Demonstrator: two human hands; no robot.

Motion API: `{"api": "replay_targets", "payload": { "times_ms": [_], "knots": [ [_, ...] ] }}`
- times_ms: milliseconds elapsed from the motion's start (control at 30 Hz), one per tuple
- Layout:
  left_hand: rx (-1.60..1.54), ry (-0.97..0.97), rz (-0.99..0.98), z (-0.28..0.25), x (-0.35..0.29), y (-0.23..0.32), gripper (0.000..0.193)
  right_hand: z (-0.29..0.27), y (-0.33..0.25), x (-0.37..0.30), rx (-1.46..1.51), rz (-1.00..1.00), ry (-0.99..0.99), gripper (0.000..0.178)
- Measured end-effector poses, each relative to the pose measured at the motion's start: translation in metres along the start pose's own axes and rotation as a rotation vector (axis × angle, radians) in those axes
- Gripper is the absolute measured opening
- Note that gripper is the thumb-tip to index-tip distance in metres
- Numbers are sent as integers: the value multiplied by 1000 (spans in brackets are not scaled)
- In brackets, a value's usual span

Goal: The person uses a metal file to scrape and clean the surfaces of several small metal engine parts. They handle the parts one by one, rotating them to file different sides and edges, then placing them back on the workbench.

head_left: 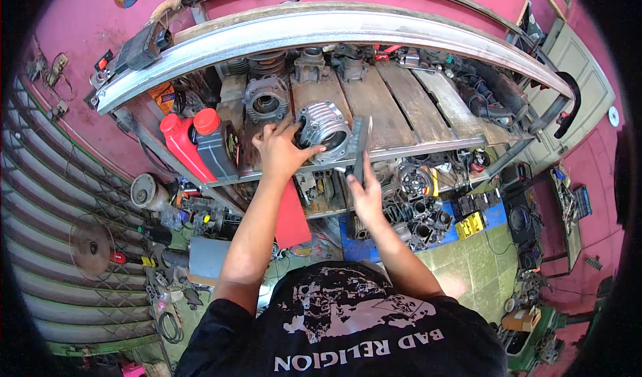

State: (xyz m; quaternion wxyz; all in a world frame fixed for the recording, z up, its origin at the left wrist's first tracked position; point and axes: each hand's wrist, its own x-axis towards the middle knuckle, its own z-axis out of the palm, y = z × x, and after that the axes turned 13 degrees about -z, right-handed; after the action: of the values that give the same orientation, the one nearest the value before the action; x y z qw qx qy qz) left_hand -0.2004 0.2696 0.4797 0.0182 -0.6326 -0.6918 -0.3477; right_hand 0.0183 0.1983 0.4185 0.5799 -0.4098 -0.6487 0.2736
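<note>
Down by the person's legs the floor is crowded: a blue tray (496, 214) sits under the desk with a yellow cased part (471, 224) in it, and dark engine cases (416, 218) are heaped just beside it, though I cannot tell which lie inside the tray. Above that, the right hand (367, 196) is closed around a flat grey file (359, 151), held upright at the front edge of the wooden desk (394, 103). The left hand (281, 153) is spread with its fingers curled on the side of a silver finned engine cylinder (324, 131) — the cylinder stands on the planks near the front edge, its bore facing the person, with the file just beside its right flank. Left of that hand stand a red bottle (183, 147) and a grey bottle with a red cap (217, 146), both capped, their contents hidden. Further back a darker finned cylinder (266, 100) rests on the boards — more engine parts behind it.
</note>
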Motion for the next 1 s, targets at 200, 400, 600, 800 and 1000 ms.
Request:
{"api": "replay_targets", "payload": {
  "times_ms": [200,400,600,800,1000],
  "knots": [
    [30,54,88,15,-14,22,61,-13,56,49,93,30,-9,73],
    [-109,92,-216,39,-20,26,62,14,-2,-37,54,-6,-65,81],
    [-166,211,-193,44,-25,31,65,-2,10,19,278,342,11,82],
    [-68,169,-30,24,-19,52,52,-21,51,39,41,99,-104,86],
    [57,256,49,38,-25,43,49,-10,19,-38,45,-56,-142,87]
  ]
}}
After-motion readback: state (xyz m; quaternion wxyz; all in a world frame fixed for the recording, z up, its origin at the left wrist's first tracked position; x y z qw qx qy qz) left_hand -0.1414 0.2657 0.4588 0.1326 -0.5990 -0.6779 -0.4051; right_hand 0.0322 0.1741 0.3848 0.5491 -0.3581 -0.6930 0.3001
